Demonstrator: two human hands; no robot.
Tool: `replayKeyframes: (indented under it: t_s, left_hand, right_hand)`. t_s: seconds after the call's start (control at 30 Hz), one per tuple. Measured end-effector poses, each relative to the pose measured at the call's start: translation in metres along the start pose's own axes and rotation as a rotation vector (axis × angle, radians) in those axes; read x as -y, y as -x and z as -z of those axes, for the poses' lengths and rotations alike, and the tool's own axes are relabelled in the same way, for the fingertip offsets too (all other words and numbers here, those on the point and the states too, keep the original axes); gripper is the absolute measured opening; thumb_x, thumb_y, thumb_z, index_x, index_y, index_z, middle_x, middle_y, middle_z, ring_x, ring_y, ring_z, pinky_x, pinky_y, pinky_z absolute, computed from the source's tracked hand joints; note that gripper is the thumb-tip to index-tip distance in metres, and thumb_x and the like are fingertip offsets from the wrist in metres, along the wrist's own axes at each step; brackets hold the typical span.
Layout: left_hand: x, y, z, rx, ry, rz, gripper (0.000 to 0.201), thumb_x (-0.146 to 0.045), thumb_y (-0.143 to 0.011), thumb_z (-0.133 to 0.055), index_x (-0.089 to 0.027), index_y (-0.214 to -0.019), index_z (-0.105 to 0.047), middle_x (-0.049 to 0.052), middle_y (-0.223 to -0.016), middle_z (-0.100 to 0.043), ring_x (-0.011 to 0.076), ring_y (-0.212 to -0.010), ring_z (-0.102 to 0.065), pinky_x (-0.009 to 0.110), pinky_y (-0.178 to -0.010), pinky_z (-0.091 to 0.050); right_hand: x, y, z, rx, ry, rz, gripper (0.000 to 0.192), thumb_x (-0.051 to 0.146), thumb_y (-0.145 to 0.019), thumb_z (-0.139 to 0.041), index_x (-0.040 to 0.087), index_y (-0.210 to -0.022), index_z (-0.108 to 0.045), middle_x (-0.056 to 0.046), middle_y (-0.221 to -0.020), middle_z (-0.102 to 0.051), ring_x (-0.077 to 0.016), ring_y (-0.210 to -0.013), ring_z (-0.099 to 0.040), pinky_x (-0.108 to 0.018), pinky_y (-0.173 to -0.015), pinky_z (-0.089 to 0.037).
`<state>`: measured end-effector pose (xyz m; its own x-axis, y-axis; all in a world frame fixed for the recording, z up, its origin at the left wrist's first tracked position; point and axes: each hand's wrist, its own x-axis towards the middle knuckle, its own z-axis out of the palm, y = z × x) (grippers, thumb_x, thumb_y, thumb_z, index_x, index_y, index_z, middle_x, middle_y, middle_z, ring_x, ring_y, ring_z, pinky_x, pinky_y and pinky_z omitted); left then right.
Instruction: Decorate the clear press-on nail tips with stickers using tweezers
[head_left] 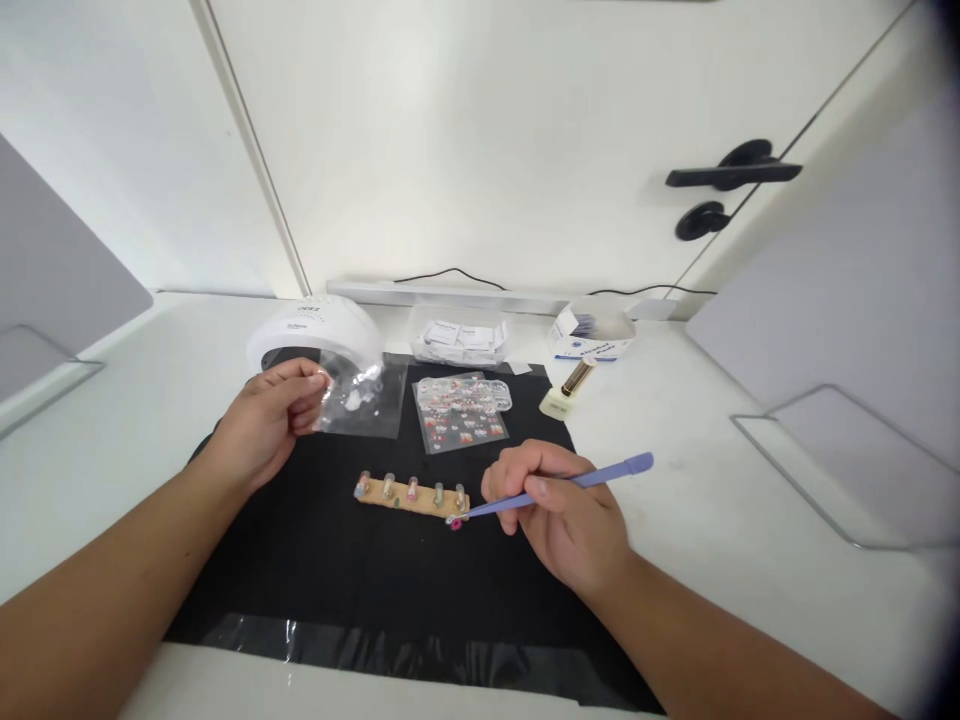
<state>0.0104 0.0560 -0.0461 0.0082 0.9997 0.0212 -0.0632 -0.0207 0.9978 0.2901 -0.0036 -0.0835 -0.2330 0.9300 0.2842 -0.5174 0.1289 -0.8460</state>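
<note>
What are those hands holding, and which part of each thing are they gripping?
The left hand pinches the clear plastic by its left edge. The right hand holds the purple tool around its middle.

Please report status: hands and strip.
Left hand pinching clear bag. Right hand holding purple tool, tip near right end of strip. Strip on black mat, pink piece near it.

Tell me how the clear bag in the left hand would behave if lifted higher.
The clear bag would likely flop and crease, being thin, see-through film. It is probably light, since the left hand pinches it only near one edge. The small white pieces showing there might shift if loose, though I can't tell whether they are.
</note>
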Motion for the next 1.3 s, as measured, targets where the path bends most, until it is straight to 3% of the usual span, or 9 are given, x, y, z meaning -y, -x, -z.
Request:
replayKeyframes:
  t_s: [0.23, 0.43, 0.57, 0.67, 0.77, 0.93, 1.03, 1.13, 1.3]
  left_hand:
    - [0.000, 0.009, -0.016, -0.032, -0.285, -0.087, 0.015, -0.029, -0.086, -0.063, -0.018, -0.078, -0.058, -0.003, -0.060, -0.055, 0.0094, -0.050, -0.050, 0.021, -0.049, -0.038]
    - [-0.017, 0.015, -0.015, -0.062, -0.634, -0.167, 0.020, -0.038, -0.086, -0.063, -0.019, -0.082, -0.063, -0.002, -0.064, -0.062, 0.0122, -0.051, -0.057, 0.023, -0.049, -0.042]
    - [-0.030, -0.014, -0.023, -0.142, -0.889, -0.264, 0.023, -0.037, -0.091, -0.059, -0.018, -0.080, -0.065, -0.002, -0.060, -0.062, 0.0149, -0.055, -0.060, 0.026, -0.056, -0.046]
    - [-0.032, -0.052, -0.041, -0.172, -1.057, -0.357, 0.022, -0.035, -0.095, -0.060, -0.015, -0.100, -0.067, 0.004, -0.088, -0.069, 0.0191, -0.082, -0.067, 0.036, -0.078, -0.055]
    - [-0.025, -0.085, -0.067, -0.093, -1.183, -0.420, 0.031, -0.034, -0.097, -0.060, -0.016, -0.123, -0.060, 0.010, -0.123, -0.063, 0.0231, -0.105, -0.064, 0.044, -0.089, -0.057]
    - [-0.015, -0.109, -0.092, 0.165, -1.291, -0.499, 0.033, -0.033, -0.097, -0.060, -0.016, -0.125, -0.059, 0.011, -0.125, -0.062, 0.0236, -0.106, -0.064, 0.045, -0.090, -0.057]
    - [-0.021, -0.106, -0.082, 0.178, -1.279, -0.533, 0.033, -0.033, -0.097, -0.060, -0.016, -0.125, -0.060, 0.011, -0.125, -0.062, 0.0235, -0.106, -0.064, 0.044, -0.089, -0.057]
    - [-0.029, -0.093, -0.060, 0.152, -1.220, -0.559, 0.029, -0.034, -0.097, -0.060, -0.015, -0.120, -0.061, 0.010, -0.120, -0.064, 0.0219, -0.102, -0.065, 0.042, -0.087, -0.057]
    - [-0.019, -0.049, -0.030, 0.282, -1.027, -0.604, 0.022, -0.032, -0.098, -0.052, -0.016, -0.098, -0.067, 0.004, -0.088, -0.067, 0.0175, -0.078, -0.062, 0.032, -0.073, -0.052]
  right_hand:
    - [-0.003, -0.001, -0.001, -0.031, -0.013, -0.038, 0.012, 0.023, -0.074, -0.063, 0.018, -0.067, -0.071, 0.002, -0.050, -0.057, -0.0132, -0.047, -0.052, -0.029, -0.051, -0.038]
    - [-0.004, -0.001, -0.003, -0.060, 0.003, -0.062, 0.013, 0.022, -0.070, -0.060, 0.017, -0.064, -0.069, 0.001, -0.051, -0.058, -0.0119, -0.045, -0.051, -0.027, -0.048, -0.036]
    - [-0.004, -0.002, -0.005, -0.069, 0.016, -0.067, 0.013, 0.022, -0.069, -0.059, 0.016, -0.061, -0.068, 0.001, -0.050, -0.058, -0.0110, -0.043, -0.050, -0.026, -0.047, -0.035]
    - [-0.004, -0.002, -0.005, -0.072, 0.025, -0.063, 0.013, 0.022, -0.068, -0.059, 0.016, -0.060, -0.068, 0.001, -0.050, -0.057, -0.0110, -0.043, -0.050, -0.026, -0.047, -0.035]
    - [-0.003, -0.003, -0.004, -0.075, 0.034, -0.059, 0.013, 0.022, -0.068, -0.059, 0.016, -0.060, -0.068, 0.001, -0.050, -0.057, -0.0109, -0.043, -0.050, -0.026, -0.047, -0.035]
    - [-0.005, -0.003, -0.002, -0.073, 0.044, -0.071, 0.012, 0.022, -0.067, -0.059, 0.016, -0.061, -0.067, 0.001, -0.051, -0.059, -0.0113, -0.043, -0.050, -0.026, -0.045, -0.035]
    - [-0.006, -0.003, -0.002, -0.070, 0.044, -0.076, 0.012, 0.022, -0.067, -0.059, 0.016, -0.062, -0.067, 0.000, -0.052, -0.059, -0.0112, -0.043, -0.050, -0.026, -0.046, -0.035]
    - [-0.005, -0.003, -0.002, -0.067, 0.039, -0.077, 0.011, 0.022, -0.067, -0.059, 0.016, -0.062, -0.067, 0.000, -0.052, -0.058, -0.0117, -0.044, -0.049, -0.026, -0.046, -0.035]
    - [-0.004, -0.003, -0.002, -0.081, 0.024, -0.058, 0.012, 0.022, -0.069, -0.059, 0.016, -0.062, -0.068, 0.001, -0.051, -0.056, -0.0121, -0.045, -0.050, -0.027, -0.048, -0.035]
